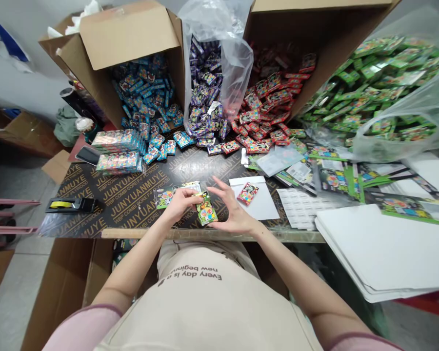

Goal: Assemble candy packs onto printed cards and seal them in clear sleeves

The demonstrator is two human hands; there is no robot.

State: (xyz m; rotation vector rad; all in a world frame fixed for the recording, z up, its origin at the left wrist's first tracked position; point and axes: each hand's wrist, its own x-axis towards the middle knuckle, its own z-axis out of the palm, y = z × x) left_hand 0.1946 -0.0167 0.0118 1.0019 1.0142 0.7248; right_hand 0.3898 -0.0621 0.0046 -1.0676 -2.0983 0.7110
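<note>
My left hand [183,204] pinches a small green printed box [207,210] by its upper left side, just above the table's front edge. My right hand [234,210] is open beside it, index finger and thumb spread wide around the box's right side; whether the thumb touches the lower corner I cannot tell. Behind my left hand lies a flat green-and-black printed packet [163,197], partly covered by the hand. To the right of my right hand, a small red box [248,193] rests on a white sheet-like piece [264,207].
Along the back stand a carton of blue boxes [142,87], a clear bag of purple boxes [205,97], a carton of red boxes [267,97] and a bag of green boxes [380,83]. Wrapped stacks [119,162] and a tape dispenser [73,205] sit left; white boards [384,248] overhang right.
</note>
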